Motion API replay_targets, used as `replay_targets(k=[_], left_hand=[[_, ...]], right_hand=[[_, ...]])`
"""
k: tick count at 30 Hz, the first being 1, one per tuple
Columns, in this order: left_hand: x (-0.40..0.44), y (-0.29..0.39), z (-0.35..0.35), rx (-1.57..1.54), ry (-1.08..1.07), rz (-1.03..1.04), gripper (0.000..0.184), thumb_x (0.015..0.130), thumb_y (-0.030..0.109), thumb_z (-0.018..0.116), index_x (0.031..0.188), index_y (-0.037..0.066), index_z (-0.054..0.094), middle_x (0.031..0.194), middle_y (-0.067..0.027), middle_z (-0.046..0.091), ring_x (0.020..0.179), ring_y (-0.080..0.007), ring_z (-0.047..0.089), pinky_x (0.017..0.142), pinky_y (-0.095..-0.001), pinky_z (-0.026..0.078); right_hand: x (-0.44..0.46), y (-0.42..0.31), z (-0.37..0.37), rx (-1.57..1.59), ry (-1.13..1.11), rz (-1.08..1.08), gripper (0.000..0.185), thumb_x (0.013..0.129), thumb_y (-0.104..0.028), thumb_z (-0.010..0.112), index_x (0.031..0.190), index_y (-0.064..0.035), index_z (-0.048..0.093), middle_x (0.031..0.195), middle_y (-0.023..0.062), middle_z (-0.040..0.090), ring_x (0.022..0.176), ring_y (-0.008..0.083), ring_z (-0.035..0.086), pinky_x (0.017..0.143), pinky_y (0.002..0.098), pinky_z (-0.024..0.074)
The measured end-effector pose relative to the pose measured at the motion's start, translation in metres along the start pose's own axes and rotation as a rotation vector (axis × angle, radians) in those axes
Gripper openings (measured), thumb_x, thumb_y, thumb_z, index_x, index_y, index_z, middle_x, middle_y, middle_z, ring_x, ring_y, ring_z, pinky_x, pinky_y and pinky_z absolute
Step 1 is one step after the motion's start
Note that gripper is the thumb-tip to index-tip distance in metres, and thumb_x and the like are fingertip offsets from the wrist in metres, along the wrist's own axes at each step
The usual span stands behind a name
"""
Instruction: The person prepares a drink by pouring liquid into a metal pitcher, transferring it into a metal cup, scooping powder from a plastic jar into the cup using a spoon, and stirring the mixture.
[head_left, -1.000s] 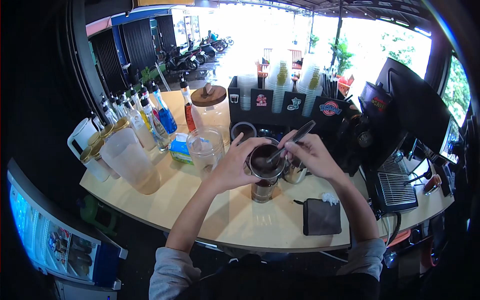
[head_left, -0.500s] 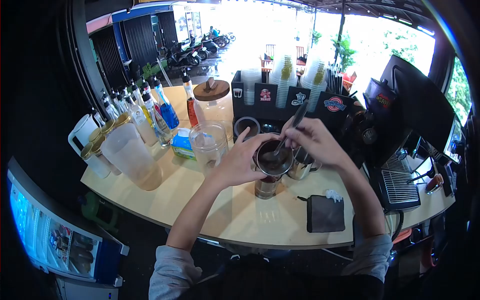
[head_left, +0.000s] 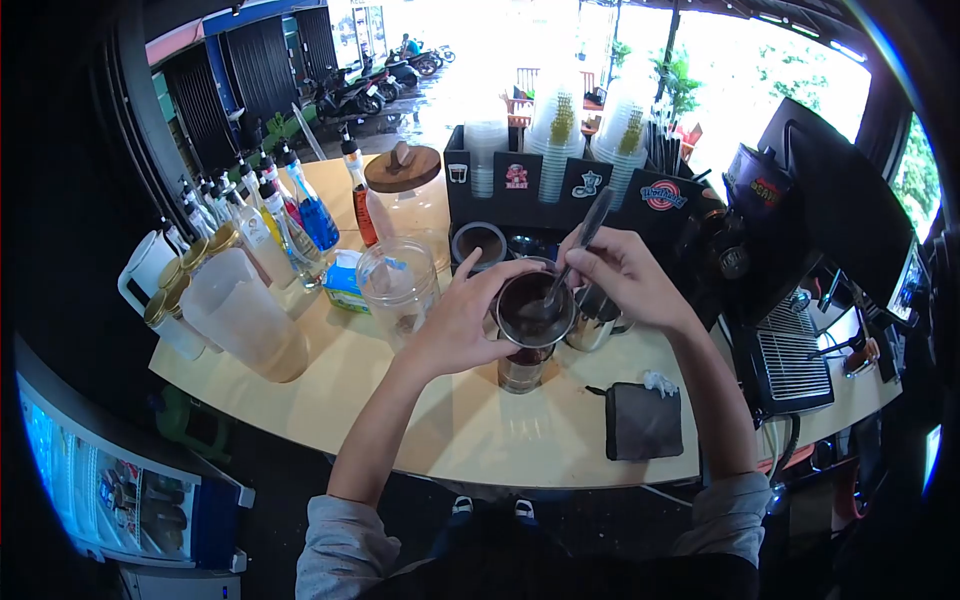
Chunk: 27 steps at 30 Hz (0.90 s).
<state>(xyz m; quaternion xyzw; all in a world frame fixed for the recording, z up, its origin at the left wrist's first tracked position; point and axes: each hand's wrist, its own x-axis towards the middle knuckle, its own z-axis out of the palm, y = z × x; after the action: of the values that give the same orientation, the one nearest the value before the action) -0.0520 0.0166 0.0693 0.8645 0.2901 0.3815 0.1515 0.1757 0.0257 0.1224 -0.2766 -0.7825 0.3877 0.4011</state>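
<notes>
Spoon (head_left: 596, 218) has swung more upright, pinched in right hand's (head_left: 628, 278) fingers. Left hand's (head_left: 462, 325) fingers grip the glass (head_left: 535, 312) over the counter (head_left: 450, 425); likely rigid, fragile, best held round its sides.

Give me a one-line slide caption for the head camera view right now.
Left hand steadies a cup while the right holds a spoon in it, above a wooden counter.

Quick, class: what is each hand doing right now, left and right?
Left hand: closed around the rim of a metal cup.
Right hand: closed on the handle of a spoon.
</notes>
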Motion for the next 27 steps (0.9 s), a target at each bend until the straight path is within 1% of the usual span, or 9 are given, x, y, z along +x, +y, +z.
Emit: replay_targets(k=[5, 7, 10, 11, 14, 18, 22, 25, 27], left_hand=[[-0.004, -0.001, 0.0, -0.018, 0.003, -0.016, 0.079, 0.06, 0.024, 0.078, 0.131, 0.017, 0.043, 0.125, -0.0029, 0.057, 0.115, -0.0237, 0.056, 0.113, -0.055, 0.016], [-0.005, -0.001, 0.0, -0.029, -0.007, -0.024, 0.079, 0.06, 0.023, 0.078, 0.131, 0.017, 0.044, 0.125, -0.0032, 0.058, 0.114, -0.0236, 0.057, 0.113, -0.0544, 0.016], [-0.007, 0.0, 0.0, -0.055, 0.006, -0.024, 0.08, 0.06, 0.022, 0.078, 0.132, 0.016, 0.043, 0.122, -0.0036, 0.059, 0.112, -0.0234, 0.058, 0.114, -0.0535, 0.016], [-0.008, -0.001, 0.001, -0.044, -0.002, -0.029, 0.08, 0.06, 0.022, 0.077, 0.132, 0.016, 0.043, 0.121, -0.0041, 0.059, 0.112, -0.0234, 0.058, 0.114, -0.0532, 0.016], [-0.011, -0.002, 0.003, -0.04, 0.005, -0.007, 0.08, 0.059, 0.022, 0.077, 0.132, 0.015, 0.043, 0.119, -0.0049, 0.06, 0.111, -0.0231, 0.059, 0.114, -0.0528, 0.016], [-0.013, 0.0, 0.003, -0.094, -0.005, -0.069, 0.08, 0.059, 0.022, 0.076, 0.132, 0.013, 0.043, 0.119, -0.0063, 0.059, 0.109, -0.0229, 0.059, 0.114, -0.0527, 0.017], [-0.011, 0.002, 0.001, -0.068, -0.022, -0.025, 0.08, 0.059, 0.022, 0.076, 0.131, 0.013, 0.043, 0.119, -0.0069, 0.059, 0.108, -0.0231, 0.059, 0.114, -0.0524, 0.017], [-0.007, 0.003, 0.0, -0.013, -0.014, 0.016, 0.082, 0.06, 0.023, 0.081, 0.132, 0.01, 0.044, 0.116, -0.0071, 0.062, 0.11, -0.0242, 0.058, 0.116, -0.0478, 0.016], [-0.008, 0.0, 0.001, 0.037, -0.037, -0.009, 0.083, 0.06, 0.025, 0.082, 0.132, 0.01, 0.044, 0.116, -0.0073, 0.062, 0.111, -0.0241, 0.057, 0.116, -0.0479, 0.016]], right_hand=[[-0.005, -0.002, 0.006, -0.056, -0.047, 0.075, 0.016, 0.095, -0.012, 0.051, 0.094, 0.001, 0.059, 0.08, 0.0026, 0.059, 0.072, 0.0063, 0.053, 0.064, 0.0225, 0.0443], [-0.002, -0.009, 0.006, -0.054, 0.072, 0.005, 0.016, 0.095, -0.012, 0.05, 0.092, 0.0009, 0.059, 0.075, 0.0017, 0.057, 0.068, 0.0056, 0.05, 0.062, 0.0225, 0.0432], [0.002, -0.005, 0.012, -0.101, 0.015, -0.034, 0.016, 0.095, -0.012, 0.049, 0.091, 0.0005, 0.058, 0.07, 0.0003, 0.055, 0.063, 0.0053, 0.047, 0.059, 0.0227, 0.0422], [0.0, -0.005, 0.015, -0.169, -0.044, 0.05, 0.016, 0.095, -0.013, 0.049, 0.092, 0.0002, 0.058, 0.068, -0.0007, 0.054, 0.06, 0.005, 0.047, 0.057, 0.0233, 0.0417], [-0.002, -0.007, 0.022, -0.1, 0.036, 0.084, 0.016, 0.095, -0.014, 0.05, 0.093, -0.0004, 0.059, 0.069, -0.0003, 0.054, 0.06, 0.0041, 0.048, 0.054, 0.0226, 0.0409], [-0.007, -0.006, 0.025, -0.179, 0.045, 0.056, 0.018, 0.095, -0.016, 0.05, 0.096, -0.0002, 0.059, 0.069, 0.0008, 0.055, 0.06, 0.0037, 0.049, 0.052, 0.022, 0.0409], [-0.004, -0.013, 0.021, -0.198, 0.067, 0.032, 0.018, 0.095, -0.016, 0.05, 0.095, 0.0003, 0.059, 0.069, 0.0012, 0.056, 0.06, 0.0049, 0.049, 0.054, 0.0235, 0.0416], [-0.002, -0.02, 0.018, -0.2, 0.058, -0.085, 0.019, 0.095, -0.016, 0.05, 0.093, 0.0008, 0.06, 0.069, 0.0018, 0.057, 0.06, 0.0057, 0.049, 0.056, 0.0239, 0.0417], [-0.005, -0.024, 0.022, -0.264, -0.074, 0.071, 0.02, 0.095, -0.015, 0.05, 0.09, 0.0017, 0.06, 0.071, 0.0026, 0.058, 0.063, 0.006, 0.051, 0.057, 0.0236, 0.0424]])
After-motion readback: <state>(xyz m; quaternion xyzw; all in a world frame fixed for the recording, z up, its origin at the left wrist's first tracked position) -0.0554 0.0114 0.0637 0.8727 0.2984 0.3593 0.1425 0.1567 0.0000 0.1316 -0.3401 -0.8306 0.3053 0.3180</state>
